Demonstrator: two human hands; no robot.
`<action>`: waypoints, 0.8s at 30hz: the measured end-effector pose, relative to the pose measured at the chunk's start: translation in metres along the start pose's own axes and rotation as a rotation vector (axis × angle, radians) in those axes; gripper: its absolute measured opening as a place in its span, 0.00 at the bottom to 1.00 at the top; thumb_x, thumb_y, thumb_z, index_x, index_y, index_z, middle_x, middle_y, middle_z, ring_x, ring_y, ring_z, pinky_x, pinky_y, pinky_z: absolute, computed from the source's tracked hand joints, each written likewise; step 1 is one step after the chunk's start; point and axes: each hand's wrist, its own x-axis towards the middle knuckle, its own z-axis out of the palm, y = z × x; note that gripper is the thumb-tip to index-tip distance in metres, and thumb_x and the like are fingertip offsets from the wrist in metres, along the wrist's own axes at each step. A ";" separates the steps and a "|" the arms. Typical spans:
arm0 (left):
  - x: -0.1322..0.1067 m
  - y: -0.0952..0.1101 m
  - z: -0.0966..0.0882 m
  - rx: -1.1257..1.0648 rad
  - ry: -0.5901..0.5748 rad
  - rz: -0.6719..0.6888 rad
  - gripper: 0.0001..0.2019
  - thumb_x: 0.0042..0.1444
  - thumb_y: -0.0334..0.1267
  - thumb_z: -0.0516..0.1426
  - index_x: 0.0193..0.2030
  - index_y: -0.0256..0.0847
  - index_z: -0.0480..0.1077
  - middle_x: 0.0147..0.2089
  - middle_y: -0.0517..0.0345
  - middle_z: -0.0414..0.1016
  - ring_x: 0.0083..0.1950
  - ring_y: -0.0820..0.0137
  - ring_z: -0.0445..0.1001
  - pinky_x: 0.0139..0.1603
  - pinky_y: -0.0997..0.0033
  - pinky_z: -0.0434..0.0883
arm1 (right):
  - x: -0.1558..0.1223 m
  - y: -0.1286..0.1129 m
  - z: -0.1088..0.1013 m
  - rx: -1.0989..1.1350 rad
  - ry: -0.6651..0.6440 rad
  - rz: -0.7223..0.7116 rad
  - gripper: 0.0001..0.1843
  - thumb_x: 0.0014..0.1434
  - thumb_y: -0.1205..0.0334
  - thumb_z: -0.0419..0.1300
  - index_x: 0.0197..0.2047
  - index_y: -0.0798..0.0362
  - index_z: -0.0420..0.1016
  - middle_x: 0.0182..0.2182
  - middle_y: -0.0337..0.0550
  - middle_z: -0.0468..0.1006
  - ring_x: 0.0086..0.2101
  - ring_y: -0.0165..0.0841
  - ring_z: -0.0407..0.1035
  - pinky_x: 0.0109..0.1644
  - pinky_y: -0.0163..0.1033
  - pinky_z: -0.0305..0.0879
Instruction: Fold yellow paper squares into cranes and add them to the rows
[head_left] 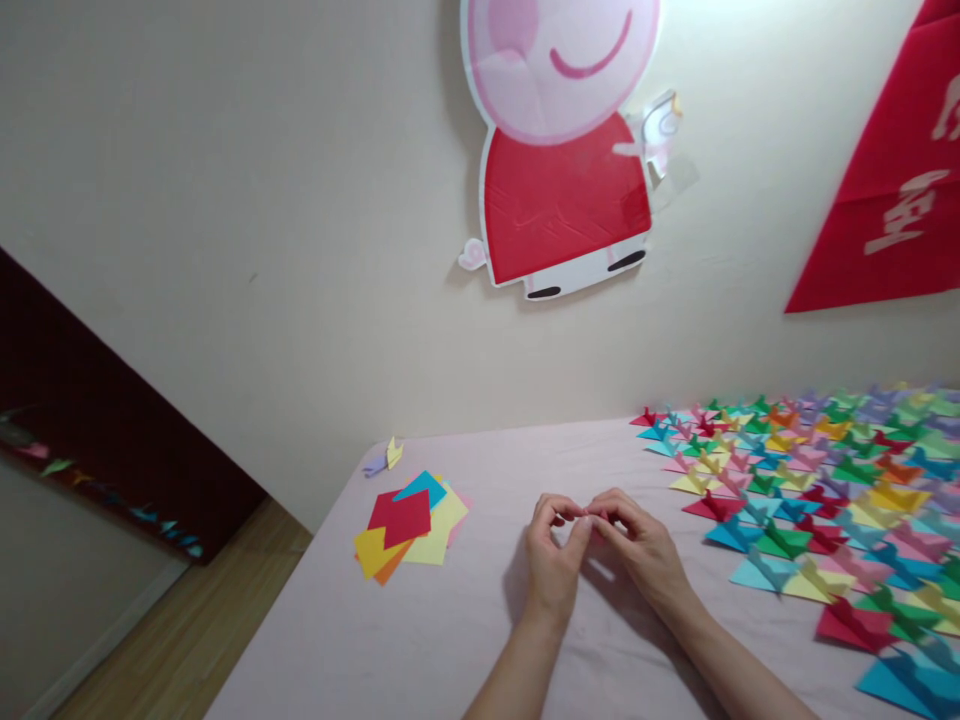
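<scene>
My left hand [551,555] and my right hand [637,540] meet over the middle of the pink table [450,640]. Both pinch a small pink folded paper piece [592,517] between their fingertips; most of it is hidden by the fingers. To the left of my hands lies a loose stack of coloured paper squares [409,525], red on top with blue, yellow and orange beneath. Many folded paper cranes [817,500] in several colours cover the table's right side in rows.
Two small folded pieces, yellow and lilac [386,458], sit near the table's far left corner. A cartoon pig sticker [562,150] and a red banner [892,180] hang on the wall. Wooden floor [187,630] shows at left, with a dark ledge [112,440].
</scene>
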 end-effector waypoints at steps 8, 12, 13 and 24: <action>-0.001 -0.006 0.000 0.019 0.027 -0.003 0.07 0.57 0.40 0.61 0.31 0.43 0.69 0.32 0.62 0.70 0.36 0.68 0.68 0.39 0.70 0.64 | 0.000 -0.005 -0.001 -0.049 -0.003 -0.070 0.16 0.59 0.46 0.63 0.29 0.49 0.78 0.29 0.43 0.76 0.32 0.38 0.71 0.36 0.40 0.68; -0.001 -0.001 -0.001 0.016 0.052 0.050 0.07 0.56 0.39 0.60 0.30 0.42 0.68 0.32 0.61 0.69 0.37 0.68 0.68 0.40 0.70 0.64 | -0.001 -0.004 -0.001 -0.071 -0.027 -0.130 0.14 0.61 0.49 0.62 0.30 0.48 0.78 0.29 0.42 0.76 0.32 0.37 0.71 0.36 0.39 0.67; -0.001 0.001 -0.001 0.015 0.055 0.059 0.07 0.56 0.38 0.60 0.30 0.42 0.68 0.32 0.61 0.69 0.37 0.68 0.68 0.41 0.69 0.64 | -0.001 -0.004 -0.001 -0.077 -0.027 -0.142 0.13 0.61 0.50 0.62 0.31 0.48 0.78 0.29 0.42 0.76 0.32 0.37 0.71 0.36 0.39 0.67; -0.004 -0.005 0.001 0.047 0.048 0.019 0.06 0.59 0.38 0.57 0.31 0.42 0.69 0.32 0.60 0.70 0.36 0.68 0.68 0.39 0.71 0.64 | -0.002 0.000 -0.002 -0.196 0.010 -0.209 0.11 0.62 0.53 0.60 0.33 0.46 0.80 0.33 0.44 0.76 0.38 0.40 0.71 0.42 0.42 0.68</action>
